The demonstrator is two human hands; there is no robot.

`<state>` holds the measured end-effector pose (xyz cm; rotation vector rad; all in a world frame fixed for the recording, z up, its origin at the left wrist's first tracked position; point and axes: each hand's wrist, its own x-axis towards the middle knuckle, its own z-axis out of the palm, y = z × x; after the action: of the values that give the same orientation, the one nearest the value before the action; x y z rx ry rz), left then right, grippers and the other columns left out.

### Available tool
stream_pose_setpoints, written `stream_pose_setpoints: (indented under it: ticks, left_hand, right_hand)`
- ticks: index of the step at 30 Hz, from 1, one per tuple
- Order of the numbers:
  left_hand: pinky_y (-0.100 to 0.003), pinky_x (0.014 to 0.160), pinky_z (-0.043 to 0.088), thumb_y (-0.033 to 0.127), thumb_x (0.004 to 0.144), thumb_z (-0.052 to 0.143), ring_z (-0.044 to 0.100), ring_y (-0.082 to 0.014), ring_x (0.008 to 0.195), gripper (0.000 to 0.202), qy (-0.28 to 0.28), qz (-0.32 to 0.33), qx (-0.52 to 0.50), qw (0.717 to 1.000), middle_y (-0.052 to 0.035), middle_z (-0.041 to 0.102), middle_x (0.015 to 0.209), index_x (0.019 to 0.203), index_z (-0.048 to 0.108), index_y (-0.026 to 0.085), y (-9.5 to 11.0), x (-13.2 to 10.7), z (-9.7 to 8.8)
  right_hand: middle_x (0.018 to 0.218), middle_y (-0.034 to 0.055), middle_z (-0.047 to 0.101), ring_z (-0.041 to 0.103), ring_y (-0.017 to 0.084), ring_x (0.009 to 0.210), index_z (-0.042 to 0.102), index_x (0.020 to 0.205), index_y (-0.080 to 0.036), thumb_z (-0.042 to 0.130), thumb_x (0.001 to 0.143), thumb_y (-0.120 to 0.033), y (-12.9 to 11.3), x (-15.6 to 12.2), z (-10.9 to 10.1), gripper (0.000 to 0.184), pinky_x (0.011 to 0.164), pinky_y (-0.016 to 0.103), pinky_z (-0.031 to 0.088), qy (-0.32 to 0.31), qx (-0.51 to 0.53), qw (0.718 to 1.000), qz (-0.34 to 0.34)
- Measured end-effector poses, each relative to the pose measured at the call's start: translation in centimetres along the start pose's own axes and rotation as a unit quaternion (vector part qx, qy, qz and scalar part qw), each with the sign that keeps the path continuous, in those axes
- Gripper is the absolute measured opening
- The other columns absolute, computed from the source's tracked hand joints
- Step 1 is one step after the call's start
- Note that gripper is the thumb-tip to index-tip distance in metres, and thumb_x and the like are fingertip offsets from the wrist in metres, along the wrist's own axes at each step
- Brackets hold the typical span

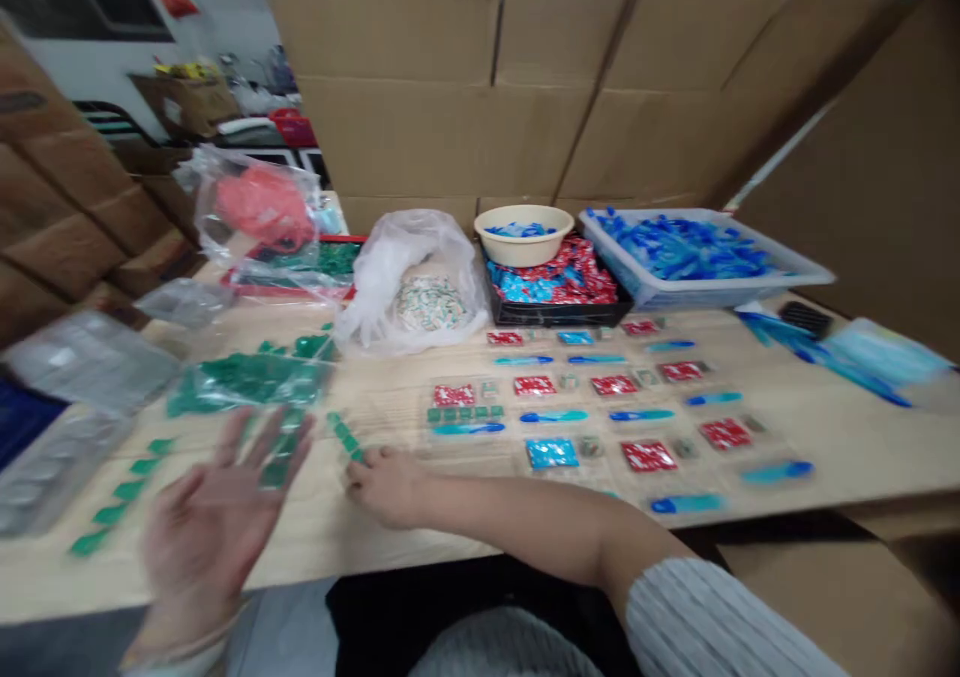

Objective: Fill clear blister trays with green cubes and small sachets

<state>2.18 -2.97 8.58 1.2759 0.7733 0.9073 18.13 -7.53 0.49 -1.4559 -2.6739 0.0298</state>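
Observation:
My left hand (221, 522) is palm up over the left of the table, fingers stretched apart and smeared by motion. A strip of small green pieces (276, 472) shows at its fingers; whether it lies on them or behind them I cannot tell. My right hand (394, 487) is closed at the fingertips on the near end of another green strip (345, 435), low over the wood. Left of my left hand, a further row of green pieces (124, 492) lies on the table. A green heap (244, 382) under clear plastic sits just beyond.
Clear trays (461, 437) with red or blue packets and blue spoon-like sticks (555, 417) cover the right. Behind stand a white bag (390, 267), a black box (562, 314), a cream bowl (525, 247) and a bin (705, 292) of blue pieces. Cardboard (442, 147) walls the back.

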Motion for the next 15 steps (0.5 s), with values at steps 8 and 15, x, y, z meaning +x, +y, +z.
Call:
stream_pose_setpoints:
  ticks: [8,15]
  left_hand:
    - [-0.051,0.095,0.031,0.055,0.077,0.031,0.041,-0.0304,0.115,0.063,0.01,-0.112,-0.231,0.967,-0.0126,0.041,0.129,0.129,0.032,0.02,-0.9,2.1,0.7]
    - [-0.042,0.096,0.035,0.037,0.077,0.044,0.044,-0.0266,0.113,0.049,0.087,-0.113,-0.266,0.953,-0.0099,0.044,0.127,0.122,0.042,0.019,-1.0,1.4,-1.5]
  right_hand:
    - [0.114,0.0092,0.046,0.048,0.019,0.086,0.049,0.103,-0.019,0.047,0.077,-0.017,0.0,-0.2,1.9,0.026,0.067,0.033,0.043,0.018,0.017,1.0,0.0]
    - [0.101,0.0144,0.054,0.045,0.025,0.095,0.045,0.115,-0.008,0.054,0.075,-0.037,-1.9,-1.2,2.7,0.05,0.081,0.039,0.04,-0.017,0.08,0.99,0.116]
